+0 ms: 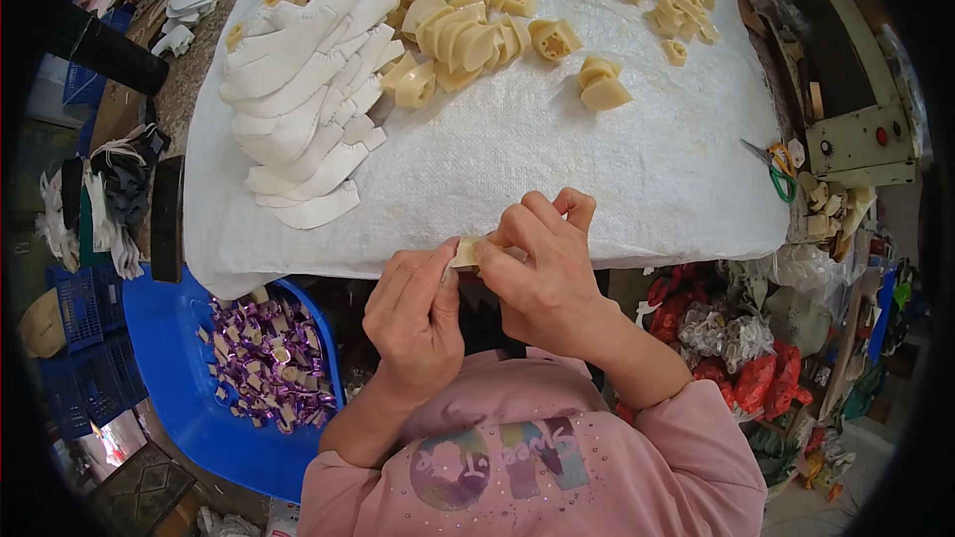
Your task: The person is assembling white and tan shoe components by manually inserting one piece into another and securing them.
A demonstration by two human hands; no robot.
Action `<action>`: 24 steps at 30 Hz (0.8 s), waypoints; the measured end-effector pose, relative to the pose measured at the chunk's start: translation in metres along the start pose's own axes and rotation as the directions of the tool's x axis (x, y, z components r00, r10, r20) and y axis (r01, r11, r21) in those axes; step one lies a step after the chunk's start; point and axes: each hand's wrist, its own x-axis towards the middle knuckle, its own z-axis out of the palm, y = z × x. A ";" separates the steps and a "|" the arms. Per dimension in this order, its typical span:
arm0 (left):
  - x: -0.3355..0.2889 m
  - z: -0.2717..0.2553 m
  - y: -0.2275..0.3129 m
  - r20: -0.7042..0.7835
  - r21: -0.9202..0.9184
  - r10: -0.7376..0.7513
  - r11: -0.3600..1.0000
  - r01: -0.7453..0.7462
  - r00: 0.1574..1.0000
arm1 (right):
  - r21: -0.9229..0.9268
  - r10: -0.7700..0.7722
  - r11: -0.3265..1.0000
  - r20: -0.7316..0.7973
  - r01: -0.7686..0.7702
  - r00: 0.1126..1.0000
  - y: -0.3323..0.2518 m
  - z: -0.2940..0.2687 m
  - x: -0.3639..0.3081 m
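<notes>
Head cam, L+R fingers [434, 264] pinching cream pc [466, 253], woven sheet [597, 164]

A single wide fisheye view is taken from the wearer's head, on the near side of the white-covered worktop [497, 159], and is aimed steeply downward. The left hand [416, 323] and right hand [547, 273], at the worktop's near edge, are seen from close above, as is the pink shirt [527, 438]. The surroundings to either side of the worktop are also taken in, bent toward a dark rim.
</notes>
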 end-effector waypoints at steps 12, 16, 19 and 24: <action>-0.002 0.006 -0.019 0.052 -0.468 -0.228 0.855 0.226 0.972 | 0.368 -0.006 0.927 -0.166 0.068 0.986 0.021 0.007 -0.005; 0.004 0.006 -0.014 0.041 -0.345 -0.035 0.937 0.047 0.999 | 0.500 0.012 0.865 -0.104 0.042 0.994 0.021 0.004 -0.012; 0.006 0.007 -0.010 0.033 -0.302 -0.006 0.953 0.016 0.999 | 0.550 0.007 0.835 -0.048 0.021 0.999 0.021 0.003 -0.015; 0.001 0.007 -0.018 0.039 -0.218 0.168 0.963 -0.156 0.985 | 0.510 -0.030 0.860 0.082 -0.016 0.996 0.014 -0.002 -0.010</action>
